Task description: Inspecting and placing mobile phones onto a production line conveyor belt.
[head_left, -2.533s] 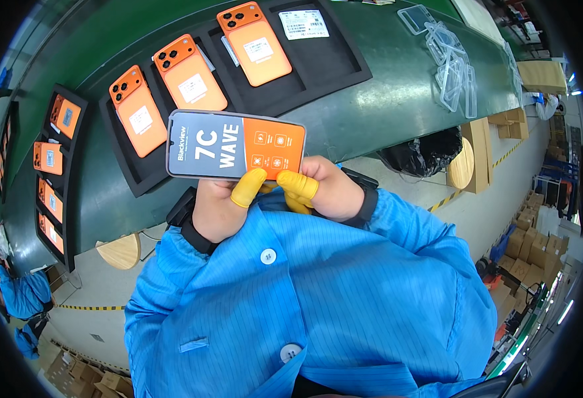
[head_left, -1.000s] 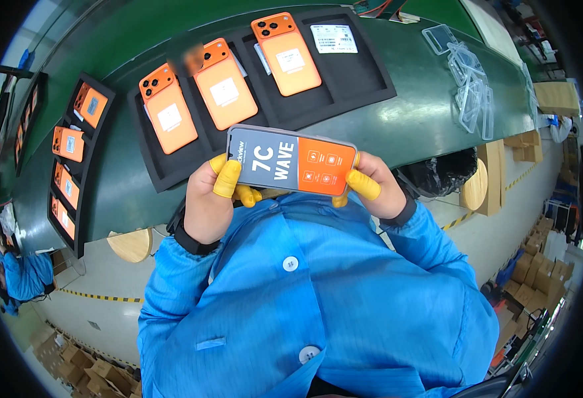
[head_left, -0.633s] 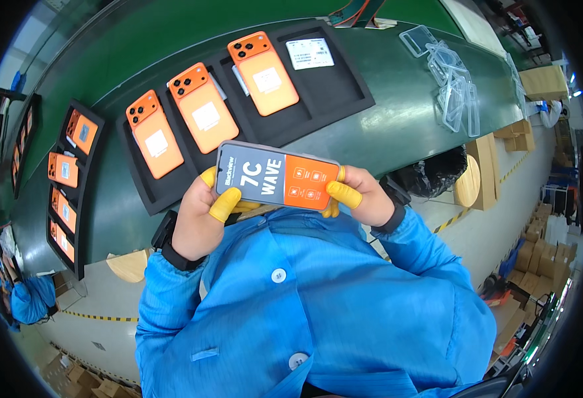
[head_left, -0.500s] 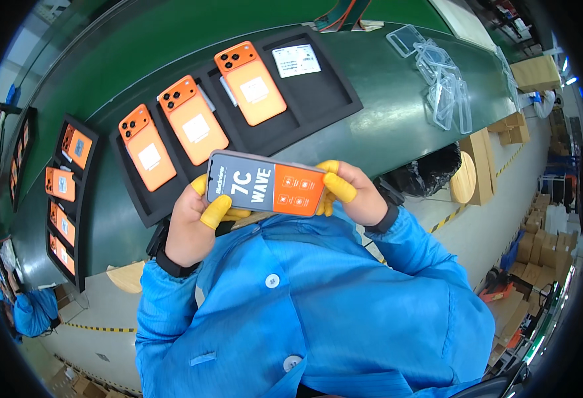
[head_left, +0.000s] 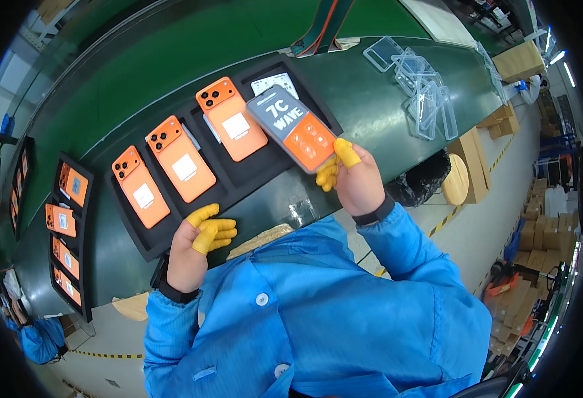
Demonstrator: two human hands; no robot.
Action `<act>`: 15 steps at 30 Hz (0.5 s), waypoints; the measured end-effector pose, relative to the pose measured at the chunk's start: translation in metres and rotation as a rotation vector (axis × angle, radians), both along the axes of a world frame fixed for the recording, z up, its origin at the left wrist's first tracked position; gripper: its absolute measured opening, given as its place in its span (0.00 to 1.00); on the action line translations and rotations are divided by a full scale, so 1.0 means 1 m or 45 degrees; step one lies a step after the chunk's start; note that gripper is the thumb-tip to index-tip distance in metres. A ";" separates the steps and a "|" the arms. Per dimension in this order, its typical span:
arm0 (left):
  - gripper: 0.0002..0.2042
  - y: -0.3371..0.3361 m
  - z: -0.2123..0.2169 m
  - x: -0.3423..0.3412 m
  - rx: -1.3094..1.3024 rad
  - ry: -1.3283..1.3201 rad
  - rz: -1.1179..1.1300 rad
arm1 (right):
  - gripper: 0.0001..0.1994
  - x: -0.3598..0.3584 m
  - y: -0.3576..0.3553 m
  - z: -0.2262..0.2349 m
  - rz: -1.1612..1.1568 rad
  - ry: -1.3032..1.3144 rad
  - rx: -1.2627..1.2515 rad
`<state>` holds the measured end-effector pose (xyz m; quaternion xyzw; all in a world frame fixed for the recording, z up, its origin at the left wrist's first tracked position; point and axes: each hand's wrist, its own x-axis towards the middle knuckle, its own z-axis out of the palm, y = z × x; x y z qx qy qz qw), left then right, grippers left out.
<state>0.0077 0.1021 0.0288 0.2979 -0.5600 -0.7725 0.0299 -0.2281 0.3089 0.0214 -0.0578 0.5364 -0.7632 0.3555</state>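
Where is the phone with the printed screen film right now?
In the head view, the phone with the screen film is held by the right hand over the right end of the black tray, beside the rightmost orange phone.

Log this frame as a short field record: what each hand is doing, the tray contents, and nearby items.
right hand: holds a phone, screen side up, over the tray's right end
left hand: curled, holds nothing, at the tray's near edge
black tray: three orange phones lying back up
bench right: clear phone cases
far left: second tray of orange phones
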 end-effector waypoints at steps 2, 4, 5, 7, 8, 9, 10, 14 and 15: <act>0.17 -0.001 -0.006 0.001 0.010 -0.065 0.018 | 0.15 -0.010 -0.011 0.001 -0.094 -0.075 0.062; 0.16 -0.001 -0.009 0.001 0.011 -0.056 0.017 | 0.14 -0.017 -0.019 0.001 -0.092 -0.101 0.095; 0.16 -0.002 -0.010 0.003 0.021 -0.060 0.022 | 0.13 -0.018 -0.025 0.001 -0.054 -0.150 0.132; 0.16 -0.003 -0.009 0.003 0.033 -0.068 0.032 | 0.12 -0.018 -0.031 0.005 0.025 -0.222 0.178; 0.16 -0.003 -0.010 0.003 0.033 -0.065 0.031 | 0.12 -0.019 -0.031 0.006 0.024 -0.219 0.177; 0.15 -0.004 -0.010 0.003 0.037 -0.069 0.029 | 0.11 -0.021 -0.031 0.007 0.054 -0.206 0.232; 0.15 -0.005 -0.011 0.002 0.040 -0.074 0.027 | 0.11 -0.022 -0.031 0.008 0.083 -0.194 0.286; 0.15 -0.006 -0.010 0.002 0.015 -0.104 0.010 | 0.11 -0.026 -0.026 0.005 0.089 -0.152 0.452; 0.15 -0.006 -0.011 0.002 0.011 -0.110 0.004 | 0.11 -0.026 -0.025 0.004 0.099 -0.160 0.489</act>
